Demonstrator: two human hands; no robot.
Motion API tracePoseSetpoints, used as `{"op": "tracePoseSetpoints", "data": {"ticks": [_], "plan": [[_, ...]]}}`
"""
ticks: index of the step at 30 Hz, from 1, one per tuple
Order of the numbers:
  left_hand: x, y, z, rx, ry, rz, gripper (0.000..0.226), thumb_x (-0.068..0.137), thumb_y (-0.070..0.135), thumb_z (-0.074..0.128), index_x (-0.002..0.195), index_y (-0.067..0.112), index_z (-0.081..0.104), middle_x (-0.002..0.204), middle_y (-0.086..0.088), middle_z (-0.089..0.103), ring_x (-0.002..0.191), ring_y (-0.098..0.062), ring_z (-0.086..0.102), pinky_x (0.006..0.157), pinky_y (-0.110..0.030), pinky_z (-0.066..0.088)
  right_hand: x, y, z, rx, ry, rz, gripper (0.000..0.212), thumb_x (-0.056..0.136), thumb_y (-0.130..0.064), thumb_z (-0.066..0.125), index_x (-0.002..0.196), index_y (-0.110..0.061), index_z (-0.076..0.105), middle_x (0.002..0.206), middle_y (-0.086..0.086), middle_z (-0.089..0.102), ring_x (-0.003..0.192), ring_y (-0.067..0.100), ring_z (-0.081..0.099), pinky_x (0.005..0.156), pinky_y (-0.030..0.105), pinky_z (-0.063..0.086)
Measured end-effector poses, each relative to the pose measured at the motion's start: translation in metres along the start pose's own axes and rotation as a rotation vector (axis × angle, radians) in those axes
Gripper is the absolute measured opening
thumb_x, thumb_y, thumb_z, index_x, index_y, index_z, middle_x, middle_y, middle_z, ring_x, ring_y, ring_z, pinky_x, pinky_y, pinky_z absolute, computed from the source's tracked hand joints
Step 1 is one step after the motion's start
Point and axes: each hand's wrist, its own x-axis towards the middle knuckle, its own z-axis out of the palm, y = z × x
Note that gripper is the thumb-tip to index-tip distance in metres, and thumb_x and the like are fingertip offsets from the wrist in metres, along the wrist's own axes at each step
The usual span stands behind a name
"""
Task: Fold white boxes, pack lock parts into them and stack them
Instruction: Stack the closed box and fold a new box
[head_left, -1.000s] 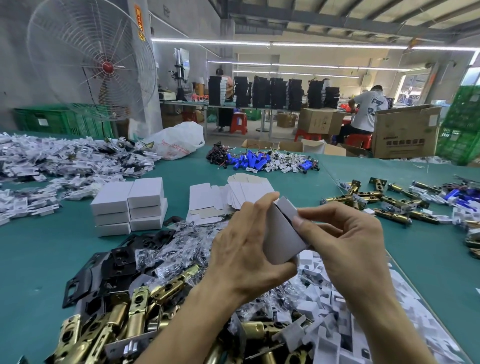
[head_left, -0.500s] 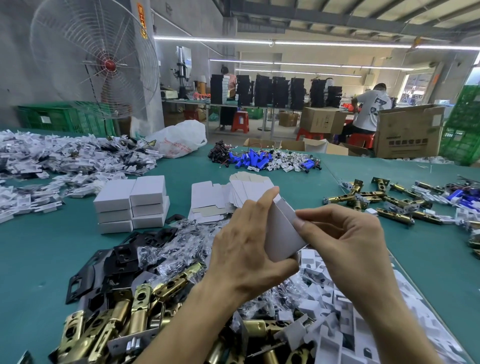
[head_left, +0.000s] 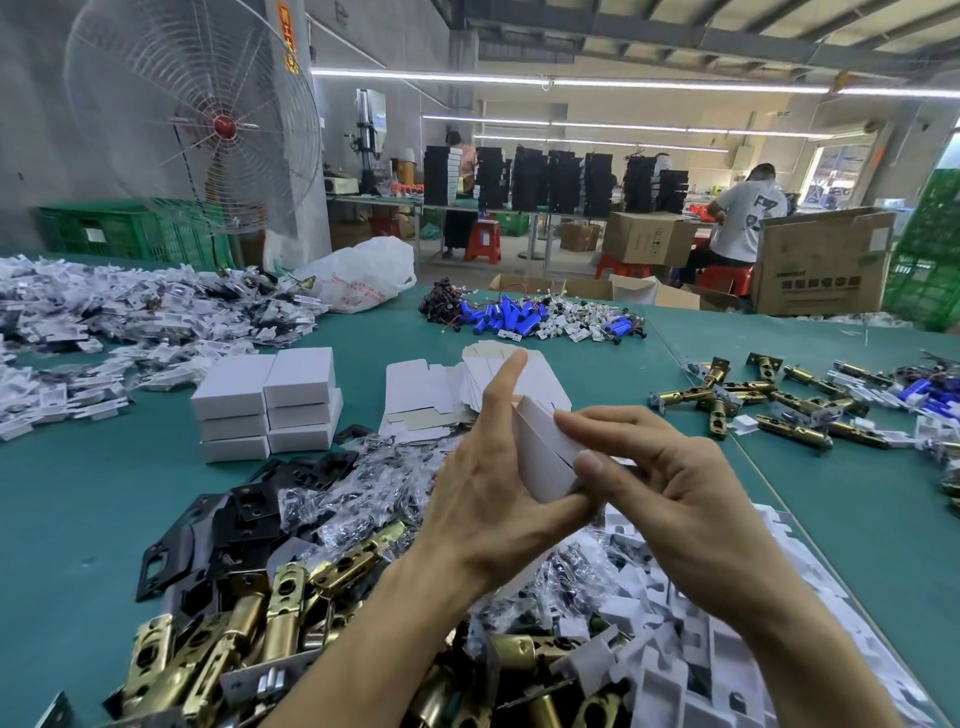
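The workshop was large, with a big fan (head_left: 192, 124) by the wall and a wide green tabletop (head_left: 78, 519) covered in heaps of parts. On its far-left part stood a stack (head_left: 267, 402) of closed white boxes, two columns of three. Just beside it lay the flat blanks (head_left: 415, 395), fanned out and not yet folded. Nearer to the person lay brass latches (head_left: 280, 613), black plates (head_left: 228, 525) and small clear bags (head_left: 363, 478).

Both hands were raised above these heaps and held one white box (head_left: 543, 452) between them. The left hand (head_left: 483, 499) supported it from the left side, with the thumb under it and the index finger straight up behind it. The right hand (head_left: 675, 499) pinched it from the right, fingers across the front panel and thumb at the lower edge. I judged that this box was in the folding step, its shape not finished. I could not see any part inside it. So six boxes looked done, while this one needed closing, filling and stacking, and many blanks waited.

Compared with one second before, the left index finger had lifted off the box top and stood straight. The right fingers had moved from the upper flap down over the panel. The stack was unchanged.
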Motion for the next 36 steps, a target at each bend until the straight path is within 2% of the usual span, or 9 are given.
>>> {"op": "tracePoseSetpoints", "data": {"ticks": [5, 10, 12, 14, 18, 20, 22, 30, 36], "plan": [[0.001, 0.001, 0.000, -0.096, -0.040, 0.036, 0.103, 0.070, 0.063, 0.072, 0.150, 0.048, 0.009, 0.122, 0.023, 0.052, 0.103, -0.016, 0.065, 0.084, -0.042, 0.058, 0.000, 0.002, -0.001, 0.079, 0.018, -0.007, 0.029, 0.070, -0.024, 0.070, 0.099, -0.029, 0.075, 0.099, -0.010, 0.065, 0.081, 0.003, 0.069, 0.071, 0.014, 0.053], [0.002, -0.005, -0.001, -0.110, -0.078, 0.017, 0.106, 0.069, 0.063, 0.075, 0.152, 0.044, 0.011, 0.122, 0.022, 0.054, 0.103, -0.013, 0.066, 0.085, -0.039, 0.058, 0.000, 0.005, -0.001, -0.016, 0.035, 0.021, 0.032, 0.068, -0.037, 0.071, 0.100, -0.034, 0.075, 0.103, -0.019, 0.067, 0.096, 0.003, 0.068, 0.074, 0.014, 0.053], [0.001, -0.008, -0.001, -0.105, -0.083, -0.020, 0.109, 0.065, 0.065, 0.076, 0.152, 0.044, 0.013, 0.123, 0.021, 0.056, 0.106, -0.010, 0.065, 0.088, -0.038, 0.058, 0.000, 0.007, 0.000, -0.015, 0.026, 0.036, 0.033, 0.069, -0.037, 0.071, 0.102, -0.032, 0.075, 0.106, -0.020, 0.071, 0.090, 0.006, 0.071, 0.073, 0.014, 0.053], [0.002, -0.009, 0.000, -0.064, -0.094, -0.103, 0.110, 0.058, 0.070, 0.075, 0.149, 0.046, 0.018, 0.126, 0.016, 0.059, 0.109, -0.012, 0.064, 0.090, -0.040, 0.056, 0.001, 0.011, 0.001, 0.023, 0.041, 0.069, 0.036, 0.070, -0.034, 0.071, 0.105, -0.026, 0.075, 0.099, -0.010, 0.075, 0.078, 0.009, 0.073, 0.071, 0.016, 0.052], [0.004, -0.008, 0.003, 0.113, -0.158, -0.265, 0.089, 0.045, 0.084, 0.065, 0.123, 0.044, 0.043, 0.111, 0.014, 0.064, 0.095, -0.009, 0.063, 0.083, -0.039, 0.055, 0.001, 0.018, 0.000, 0.082, 0.049, 0.143, 0.040, 0.072, -0.025, 0.070, 0.110, -0.014, 0.072, 0.073, 0.007, 0.075, 0.068, 0.008, 0.071, 0.065, 0.013, 0.051], [0.005, -0.006, 0.003, 0.127, -0.168, -0.270, 0.075, 0.047, 0.085, 0.064, 0.104, 0.038, 0.049, 0.096, 0.014, 0.064, 0.085, -0.009, 0.063, 0.074, -0.040, 0.056, 0.001, 0.020, -0.002, 0.102, 0.052, 0.160, 0.040, 0.072, -0.023, 0.070, 0.110, -0.012, 0.071, 0.071, 0.009, 0.075, 0.067, 0.008, 0.071, 0.064, 0.014, 0.051], [0.006, -0.006, 0.003, 0.095, -0.173, -0.255, 0.071, 0.051, 0.083, 0.065, 0.101, 0.034, 0.051, 0.093, 0.011, 0.065, 0.082, -0.010, 0.064, 0.070, -0.042, 0.056, 0.001, 0.020, -0.003, 0.071, 0.057, 0.159, 0.038, 0.072, -0.027, 0.070, 0.109, -0.017, 0.072, 0.072, 0.007, 0.076, 0.070, 0.009, 0.072, 0.067, 0.015, 0.053], [0.004, -0.006, 0.005, 0.005, -0.107, -0.186, 0.062, 0.057, 0.069, 0.065, 0.107, 0.035, 0.050, 0.093, 0.011, 0.068, 0.079, -0.004, 0.065, 0.065, -0.031, 0.053, 0.004, 0.024, 0.006, -0.026, 0.096, 0.127, 0.037, 0.070, -0.040, 0.069, 0.106, -0.029, 0.075, 0.082, -0.005, 0.076, 0.073, 0.005, 0.069, 0.077, 0.029, 0.052], [0.003, -0.007, 0.007, 0.047, -0.131, -0.187, 0.095, 0.052, 0.071, 0.062, 0.136, 0.042, 0.029, 0.118, 0.009, 0.064, 0.102, -0.014, 0.063, 0.084, -0.036, 0.053, 0.003, 0.023, 0.006, -0.164, 0.030, 0.091, 0.033, 0.077, -0.030, 0.073, 0.110, -0.032, 0.073, 0.109, -0.022, 0.068, 0.100, -0.006, 0.063, 0.087, 0.009, 0.044]]}}
